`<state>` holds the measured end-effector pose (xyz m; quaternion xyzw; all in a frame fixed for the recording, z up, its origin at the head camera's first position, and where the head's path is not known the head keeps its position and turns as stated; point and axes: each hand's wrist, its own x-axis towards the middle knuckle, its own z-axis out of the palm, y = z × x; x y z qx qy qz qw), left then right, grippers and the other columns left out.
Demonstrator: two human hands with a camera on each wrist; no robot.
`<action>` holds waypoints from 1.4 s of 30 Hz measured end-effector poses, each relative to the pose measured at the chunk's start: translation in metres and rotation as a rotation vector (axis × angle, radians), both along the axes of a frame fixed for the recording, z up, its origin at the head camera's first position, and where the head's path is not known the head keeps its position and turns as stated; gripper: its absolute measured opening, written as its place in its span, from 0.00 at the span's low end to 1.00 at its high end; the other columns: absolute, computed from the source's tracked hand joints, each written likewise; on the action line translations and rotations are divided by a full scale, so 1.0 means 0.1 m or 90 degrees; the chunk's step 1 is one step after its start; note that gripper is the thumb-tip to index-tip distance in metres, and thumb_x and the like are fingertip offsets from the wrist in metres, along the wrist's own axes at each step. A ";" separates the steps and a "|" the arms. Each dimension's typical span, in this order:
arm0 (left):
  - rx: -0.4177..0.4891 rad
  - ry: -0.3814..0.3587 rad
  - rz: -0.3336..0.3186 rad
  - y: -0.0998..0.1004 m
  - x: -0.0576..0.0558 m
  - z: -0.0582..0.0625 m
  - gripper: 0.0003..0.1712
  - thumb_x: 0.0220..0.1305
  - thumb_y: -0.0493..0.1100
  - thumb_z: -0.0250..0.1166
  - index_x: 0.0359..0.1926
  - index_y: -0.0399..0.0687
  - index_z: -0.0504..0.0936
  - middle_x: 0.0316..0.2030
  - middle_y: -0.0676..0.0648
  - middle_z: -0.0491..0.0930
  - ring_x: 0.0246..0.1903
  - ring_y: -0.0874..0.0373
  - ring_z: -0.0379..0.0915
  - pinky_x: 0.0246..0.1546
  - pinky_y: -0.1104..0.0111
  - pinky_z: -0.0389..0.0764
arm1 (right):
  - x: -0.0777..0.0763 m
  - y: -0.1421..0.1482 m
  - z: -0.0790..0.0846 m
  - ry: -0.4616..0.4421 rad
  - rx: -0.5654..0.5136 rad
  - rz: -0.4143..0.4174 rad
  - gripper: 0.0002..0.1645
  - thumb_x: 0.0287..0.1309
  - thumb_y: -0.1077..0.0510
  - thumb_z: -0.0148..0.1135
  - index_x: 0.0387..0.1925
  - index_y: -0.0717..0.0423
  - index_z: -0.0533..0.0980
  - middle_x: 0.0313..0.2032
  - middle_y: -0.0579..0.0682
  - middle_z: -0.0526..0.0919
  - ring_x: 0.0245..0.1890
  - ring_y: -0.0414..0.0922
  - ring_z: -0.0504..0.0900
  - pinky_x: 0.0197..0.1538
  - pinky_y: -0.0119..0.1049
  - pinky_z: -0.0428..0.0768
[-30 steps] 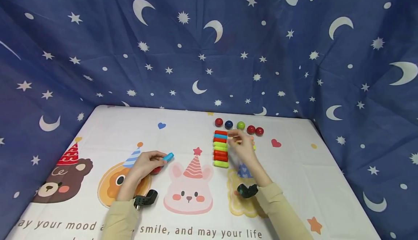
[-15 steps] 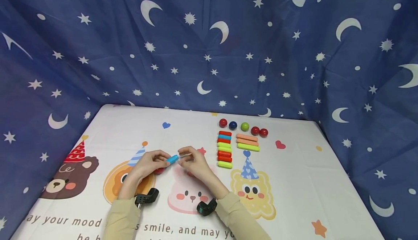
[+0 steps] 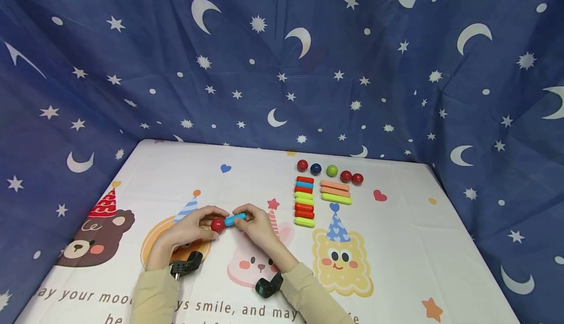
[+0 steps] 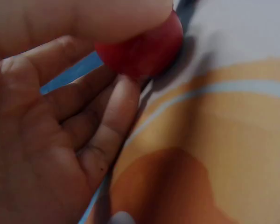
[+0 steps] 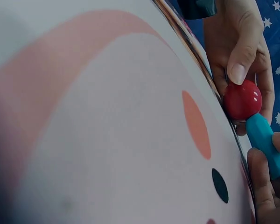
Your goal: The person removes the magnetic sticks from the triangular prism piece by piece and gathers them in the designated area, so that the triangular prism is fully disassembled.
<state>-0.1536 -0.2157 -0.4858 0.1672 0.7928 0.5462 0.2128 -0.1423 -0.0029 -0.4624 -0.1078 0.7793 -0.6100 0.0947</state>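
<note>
My left hand (image 3: 194, 227) holds a glossy red ball (image 3: 218, 225) between thumb and fingers, low over the printed tablecloth. A short blue rod (image 3: 235, 219) with flattened sides meets the ball end-on. My right hand (image 3: 260, 226) pinches that rod near its far end, thumb on the near side. In the right wrist view the red ball (image 5: 242, 100) and the blue rod (image 5: 266, 142) sit in one line, touching. The left wrist view shows the ball (image 4: 149, 51) under the thumb, with fingertips against its lower side.
Right of the hands lies a column of short red, blue and yellow-green rods (image 3: 304, 207). Beside it are longer orange and yellow-green rods (image 3: 336, 198). Behind them stands a row of balls, among them a dark blue ball (image 3: 315, 169) and a green ball (image 3: 332, 170). A starry blue curtain (image 3: 246, 59) closes the back.
My right hand has come left from the rod column to the blue rod and now pinches it. The blue rod, earlier in my left hand, now lies against the red ball, which my left hand holds.
</note>
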 end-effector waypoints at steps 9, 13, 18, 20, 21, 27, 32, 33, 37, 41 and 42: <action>-0.028 -0.016 0.044 0.00 0.00 0.01 0.25 0.57 0.38 0.67 0.56 0.40 0.76 0.46 0.37 0.81 0.41 0.54 0.78 0.40 0.72 0.77 | -0.14 -0.01 -0.38 -0.039 0.003 -0.019 0.12 0.55 0.65 0.65 0.43 0.61 0.80 0.28 0.55 0.80 0.20 0.38 0.72 0.24 0.22 0.72; -0.040 -0.028 0.065 0.03 -0.01 0.01 0.24 0.56 0.39 0.68 0.56 0.42 0.77 0.45 0.40 0.82 0.39 0.57 0.79 0.40 0.72 0.78 | -0.15 0.00 -0.41 -0.032 -0.008 -0.033 0.12 0.54 0.63 0.66 0.42 0.59 0.81 0.28 0.54 0.80 0.20 0.38 0.73 0.24 0.22 0.73; -0.055 -0.030 0.079 0.04 -0.01 0.01 0.23 0.56 0.40 0.68 0.54 0.44 0.78 0.43 0.43 0.82 0.37 0.57 0.78 0.39 0.71 0.78 | -0.16 0.01 -0.41 -0.017 -0.019 -0.047 0.11 0.55 0.64 0.66 0.41 0.62 0.80 0.27 0.56 0.82 0.20 0.37 0.76 0.25 0.22 0.75; -0.052 -0.029 0.079 0.04 -0.01 0.01 0.23 0.56 0.40 0.68 0.54 0.44 0.78 0.42 0.43 0.82 0.37 0.57 0.78 0.39 0.71 0.78 | -0.16 0.02 -0.41 -0.012 -0.020 -0.054 0.10 0.55 0.65 0.65 0.41 0.63 0.80 0.26 0.59 0.84 0.20 0.37 0.77 0.25 0.22 0.76; -0.049 -0.032 0.082 0.03 -0.01 0.00 0.22 0.56 0.40 0.68 0.53 0.44 0.79 0.42 0.43 0.82 0.37 0.56 0.78 0.38 0.71 0.78 | -0.17 0.03 -0.41 -0.013 -0.018 -0.058 0.10 0.56 0.65 0.65 0.41 0.63 0.80 0.26 0.60 0.84 0.20 0.37 0.78 0.25 0.22 0.76; -0.061 -0.049 0.106 0.03 -0.01 0.01 0.23 0.55 0.43 0.69 0.54 0.46 0.79 0.44 0.43 0.81 0.38 0.55 0.77 0.40 0.69 0.77 | -0.15 0.17 -0.37 -0.048 -0.022 -0.049 0.12 0.58 0.63 0.64 0.44 0.62 0.80 0.32 0.61 0.87 0.26 0.42 0.84 0.32 0.25 0.81; -0.088 -0.064 0.150 0.13 -0.03 0.06 0.25 0.56 0.47 0.70 0.55 0.47 0.78 0.45 0.43 0.81 0.40 0.56 0.75 0.39 0.69 0.75 | -0.08 0.39 -0.33 -0.092 -0.047 -0.051 0.15 0.59 0.63 0.63 0.48 0.62 0.79 0.40 0.60 0.87 0.36 0.47 0.88 0.41 0.32 0.85; -0.090 -0.064 0.163 0.16 -0.03 0.07 0.26 0.56 0.48 0.70 0.55 0.46 0.78 0.45 0.44 0.80 0.40 0.56 0.74 0.39 0.69 0.75 | -0.07 0.44 -0.32 -0.098 -0.053 -0.051 0.15 0.59 0.63 0.63 0.49 0.62 0.79 0.41 0.60 0.86 0.38 0.48 0.88 0.42 0.33 0.85; -0.086 -0.059 0.208 0.26 -0.05 0.09 0.27 0.57 0.48 0.69 0.56 0.43 0.76 0.45 0.43 0.79 0.39 0.58 0.73 0.37 0.71 0.73 | -0.02 0.64 -0.28 -0.100 -0.051 -0.038 0.18 0.60 0.63 0.61 0.52 0.62 0.78 0.44 0.61 0.86 0.42 0.49 0.88 0.46 0.33 0.84; -0.073 -0.050 0.249 0.40 -0.14 0.09 0.27 0.57 0.47 0.69 0.54 0.40 0.75 0.44 0.43 0.79 0.34 0.59 0.73 0.32 0.72 0.73 | 0.05 0.88 -0.13 -0.069 -0.029 -0.007 0.18 0.61 0.66 0.59 0.53 0.67 0.76 0.44 0.65 0.85 0.43 0.56 0.86 0.47 0.40 0.84; -0.071 -0.046 0.254 0.45 -0.18 0.09 0.26 0.57 0.47 0.69 0.54 0.40 0.75 0.44 0.42 0.80 0.33 0.59 0.74 0.31 0.71 0.73 | 0.05 0.95 -0.11 -0.061 -0.020 -0.002 0.18 0.61 0.66 0.59 0.53 0.68 0.76 0.43 0.65 0.85 0.42 0.57 0.86 0.47 0.41 0.84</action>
